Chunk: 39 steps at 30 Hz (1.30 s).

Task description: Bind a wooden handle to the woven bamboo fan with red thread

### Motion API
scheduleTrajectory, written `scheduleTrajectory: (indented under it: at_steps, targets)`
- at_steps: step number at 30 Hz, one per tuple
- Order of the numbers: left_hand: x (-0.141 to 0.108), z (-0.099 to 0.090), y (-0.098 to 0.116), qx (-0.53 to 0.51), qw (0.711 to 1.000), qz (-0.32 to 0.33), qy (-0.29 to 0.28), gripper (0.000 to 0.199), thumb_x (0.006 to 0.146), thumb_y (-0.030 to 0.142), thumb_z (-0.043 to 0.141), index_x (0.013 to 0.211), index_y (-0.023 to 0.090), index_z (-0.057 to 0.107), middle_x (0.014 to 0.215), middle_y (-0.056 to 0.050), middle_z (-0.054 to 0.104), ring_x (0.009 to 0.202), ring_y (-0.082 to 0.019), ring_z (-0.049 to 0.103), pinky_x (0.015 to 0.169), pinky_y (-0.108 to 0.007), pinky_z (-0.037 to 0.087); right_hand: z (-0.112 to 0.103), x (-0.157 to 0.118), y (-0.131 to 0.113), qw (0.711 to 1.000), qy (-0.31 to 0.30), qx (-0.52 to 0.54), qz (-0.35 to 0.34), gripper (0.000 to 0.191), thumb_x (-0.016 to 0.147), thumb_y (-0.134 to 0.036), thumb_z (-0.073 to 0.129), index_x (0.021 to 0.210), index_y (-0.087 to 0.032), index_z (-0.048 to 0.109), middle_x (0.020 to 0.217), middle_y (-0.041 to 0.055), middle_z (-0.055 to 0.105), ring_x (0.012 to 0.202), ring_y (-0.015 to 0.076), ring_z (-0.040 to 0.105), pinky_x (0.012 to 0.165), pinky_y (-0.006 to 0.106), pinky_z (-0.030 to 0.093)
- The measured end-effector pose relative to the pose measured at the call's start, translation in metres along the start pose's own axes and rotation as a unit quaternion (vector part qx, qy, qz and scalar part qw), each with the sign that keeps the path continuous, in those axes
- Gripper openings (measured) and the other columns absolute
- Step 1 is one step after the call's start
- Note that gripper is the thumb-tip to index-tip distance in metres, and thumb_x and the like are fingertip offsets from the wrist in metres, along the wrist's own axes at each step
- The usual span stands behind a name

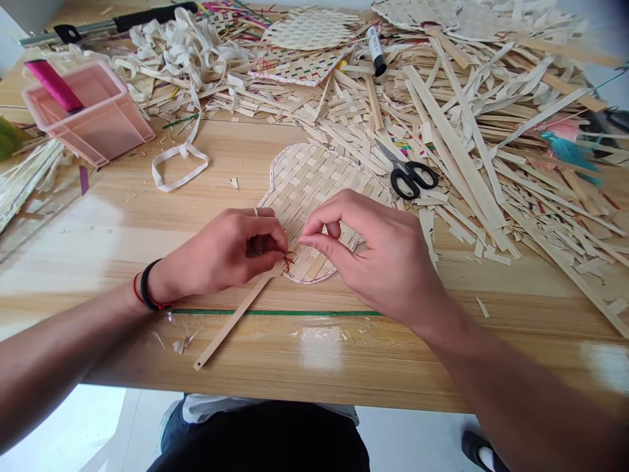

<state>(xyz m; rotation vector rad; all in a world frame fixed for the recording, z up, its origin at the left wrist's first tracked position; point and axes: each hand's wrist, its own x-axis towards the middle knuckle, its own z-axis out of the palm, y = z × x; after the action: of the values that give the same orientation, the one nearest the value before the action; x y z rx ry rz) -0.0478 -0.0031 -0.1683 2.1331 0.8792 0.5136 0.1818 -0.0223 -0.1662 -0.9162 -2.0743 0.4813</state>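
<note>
A woven bamboo panel [314, 183] in a rounded gourd-like shape lies flat on the wooden table [122, 170], its edge bound with thin thread. My left hand [221, 252] pinches the panel's lower left edge, where a tangle of red thread [289, 262] shows. My right hand [373, 255] reaches over the panel, thumb and forefinger pinched close to that thread; whatever lies between them is too thin to see. A flat bamboo stick [230, 321] runs from under the panel's edge toward the table's near edge.
Black-handled scissors [410, 177] lie on a heap of loose bamboo strips [462, 157] to the right. A pink plastic box [88, 111] stands at the far left. Further woven panels [309, 29] and white strips [167, 52] cover the back of the table.
</note>
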Motion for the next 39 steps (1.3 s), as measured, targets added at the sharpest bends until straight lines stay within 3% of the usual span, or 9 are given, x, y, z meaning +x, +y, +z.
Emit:
scheduleTrajectory:
  at_steps: [12,20,26,35,39]
  targets:
    - [-0.001,-0.001,0.002,-0.03,0.999,0.002,-0.013,0.01,0.099,0.015,0.066,0.096,0.016,0.075,0.088,-0.001,0.071,0.077,-0.011,0.062,0.074,-0.026,0.047,0.0,0.0,-0.002,1.0,0.003,0.02,0.013,0.021,0.093,-0.004,0.074,0.09,-0.021,0.062,0.086,-0.0004,0.071,0.074,0.014,0.064,0.07,0.029,0.053]
    - [-0.004,0.001,0.002,-0.061,0.996,-0.064,-0.029,0.011,0.099,0.022,0.063,0.097,0.017,0.073,0.088,-0.001,0.068,0.072,-0.012,0.058,0.067,-0.026,0.046,0.002,0.001,0.003,0.999,-0.003,0.053,0.008,0.018,0.093,-0.004,0.076,0.095,-0.018,0.064,0.09,0.001,0.071,0.082,0.0123,0.067,0.076,0.024,0.054]
    - [-0.005,0.001,0.003,-0.061,0.995,-0.07,-0.023,0.009,0.098,0.021,0.062,0.096,0.017,0.069,0.084,0.0,0.066,0.069,-0.011,0.054,0.066,-0.024,0.044,0.002,0.002,0.003,0.992,-0.005,0.111,0.063,0.012,0.097,-0.009,0.073,0.101,-0.019,0.067,0.092,-0.0004,0.074,0.08,0.0114,0.068,0.075,0.024,0.056]
    - [-0.004,0.003,-0.002,-0.056,0.995,-0.076,-0.038,0.016,0.099,0.026,0.063,0.101,0.017,0.077,0.097,-0.006,0.075,0.084,-0.017,0.066,0.075,-0.028,0.048,0.008,-0.001,0.014,0.969,0.01,0.19,0.159,0.01,0.095,-0.021,0.076,0.101,-0.023,0.069,0.092,-0.0007,0.074,0.084,0.014,0.069,0.078,0.027,0.056]
    - [-0.003,0.002,-0.001,-0.049,0.996,-0.063,-0.031,0.016,0.099,0.024,0.064,0.098,0.017,0.078,0.092,-0.005,0.074,0.078,-0.015,0.065,0.072,-0.027,0.047,0.01,-0.003,0.017,0.965,0.014,0.189,0.18,0.013,0.093,-0.025,0.079,0.101,-0.022,0.069,0.093,0.001,0.074,0.086,0.0165,0.07,0.08,0.03,0.057]
